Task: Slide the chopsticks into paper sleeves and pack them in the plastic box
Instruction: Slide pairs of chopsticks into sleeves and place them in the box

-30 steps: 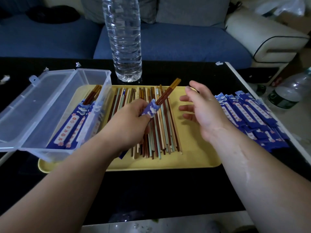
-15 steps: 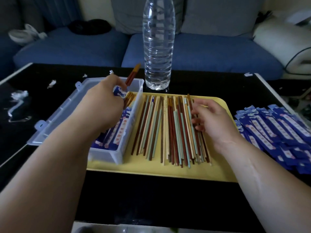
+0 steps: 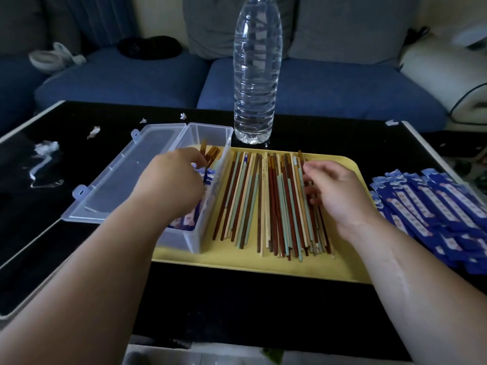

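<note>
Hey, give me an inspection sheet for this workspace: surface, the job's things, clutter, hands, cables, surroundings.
Surface: black table with a yellow tray on it.
Job's things: loose chopsticks lie side by side on the tray; plastic box stands open on the tray's left end, with sleeved chopsticks inside; blue paper sleeves are piled right of the tray.
Clutter: clear water bottle upright behind the tray; paper scraps on the table's left.
Hands: left hand reaches into the box, grip hidden; right hand rests on the loose chopsticks, fingers relaxed.
Cables: nothing seen.
Surroundings: blue sofa behind the table.
</note>
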